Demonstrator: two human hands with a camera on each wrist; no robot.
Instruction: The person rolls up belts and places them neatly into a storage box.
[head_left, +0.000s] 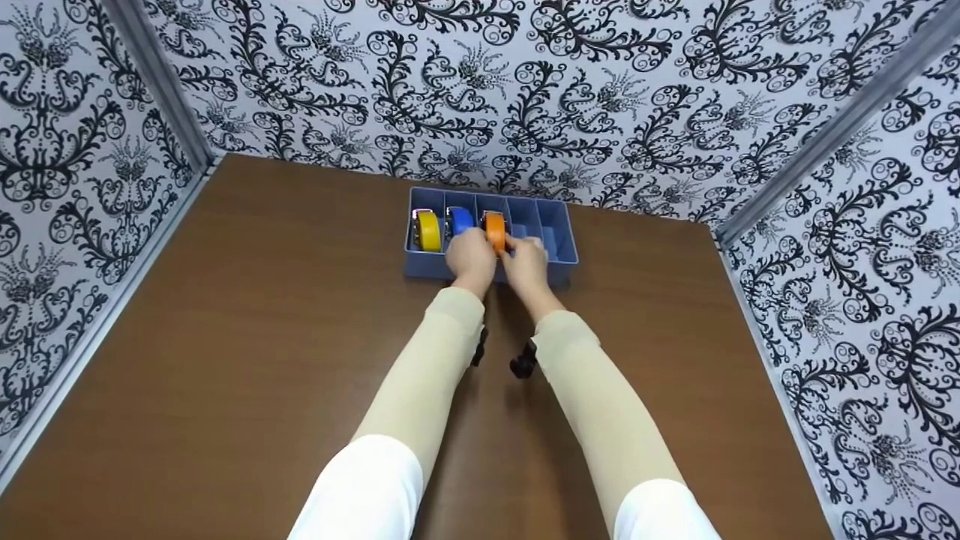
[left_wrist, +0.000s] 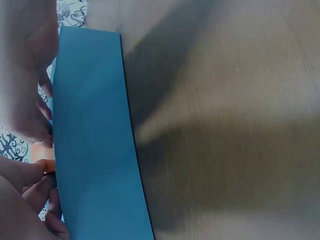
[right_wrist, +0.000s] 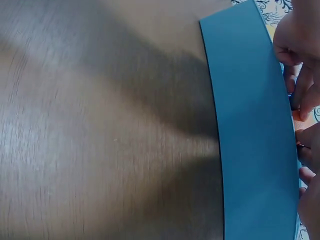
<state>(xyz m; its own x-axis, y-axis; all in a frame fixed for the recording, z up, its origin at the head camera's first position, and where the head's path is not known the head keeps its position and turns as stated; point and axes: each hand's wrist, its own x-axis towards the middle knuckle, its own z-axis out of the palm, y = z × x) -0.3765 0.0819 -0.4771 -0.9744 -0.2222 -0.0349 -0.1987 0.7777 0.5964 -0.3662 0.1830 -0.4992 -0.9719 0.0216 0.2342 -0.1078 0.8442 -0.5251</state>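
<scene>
A blue-grey divided box stands near the back of the table. An orange roll, like a wound strap, sits upright in its middle compartment. My left hand holds the orange roll from the left, and my right hand pinches it from the right. In the left wrist view a bit of the orange roll shows between the hands; the box's front wall hides the rest. A blue roll and a yellow roll stand in the compartments to the left; my left hand partly covers the blue one.
Two compartments of the box lie right of the orange roll. The brown wooden table spreads in front and to both sides. Patterned walls enclose it at the back and sides. Dark wrist devices hang below the forearms.
</scene>
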